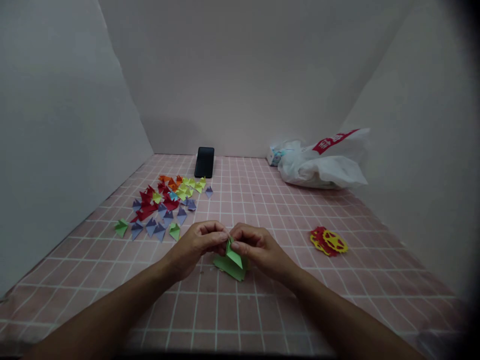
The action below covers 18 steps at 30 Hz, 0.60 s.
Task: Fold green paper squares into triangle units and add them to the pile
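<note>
Both hands meet at the middle of the table over one piece of folded green paper (234, 256). My left hand (198, 246) pinches its upper left edge between thumb and fingers. My right hand (259, 246) pinches the same paper from the right, thumb on top. Beneath it a flat sheet of green paper (229, 267) lies on the table, partly covered by the hands. To the left of my left hand sits a small folded green paper piece (174, 231); several folded purple pieces (159, 231) lie beside it.
Farther left, several red folded pieces (144, 212) and yellow ones (184, 192) lie grouped. A black phone (204, 162) rests near the back wall. At back right sits a white plastic bag (322, 167) by a small box (274, 156). Yellow and red gear-shaped cutouts (335, 241) lie right.
</note>
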Each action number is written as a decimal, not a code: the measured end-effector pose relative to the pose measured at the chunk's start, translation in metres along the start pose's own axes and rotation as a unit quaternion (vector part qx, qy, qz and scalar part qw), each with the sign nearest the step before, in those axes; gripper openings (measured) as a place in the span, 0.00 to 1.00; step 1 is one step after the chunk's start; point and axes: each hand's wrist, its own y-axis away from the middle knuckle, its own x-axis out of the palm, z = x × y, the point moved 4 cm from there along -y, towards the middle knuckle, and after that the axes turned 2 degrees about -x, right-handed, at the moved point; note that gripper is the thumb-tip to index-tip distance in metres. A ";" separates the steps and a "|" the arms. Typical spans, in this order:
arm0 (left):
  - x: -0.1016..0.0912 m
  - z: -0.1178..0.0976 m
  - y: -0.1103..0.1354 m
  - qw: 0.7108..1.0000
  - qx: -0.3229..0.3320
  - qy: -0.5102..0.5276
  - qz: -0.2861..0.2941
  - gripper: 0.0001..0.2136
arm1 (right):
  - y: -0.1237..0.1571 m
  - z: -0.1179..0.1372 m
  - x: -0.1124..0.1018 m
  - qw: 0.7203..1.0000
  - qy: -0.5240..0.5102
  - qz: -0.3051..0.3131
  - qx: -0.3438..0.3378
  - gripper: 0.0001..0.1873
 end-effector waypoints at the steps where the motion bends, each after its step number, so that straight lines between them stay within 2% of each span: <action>1: 0.000 0.000 0.000 1.000 -0.001 0.002 0.002 0.06 | 0.000 -0.001 0.000 1.000 -0.003 -0.001 0.002 0.08; 18: -0.001 0.003 0.000 0.998 -0.034 0.041 0.017 0.07 | 0.001 0.000 0.001 1.000 0.005 0.010 0.022 0.09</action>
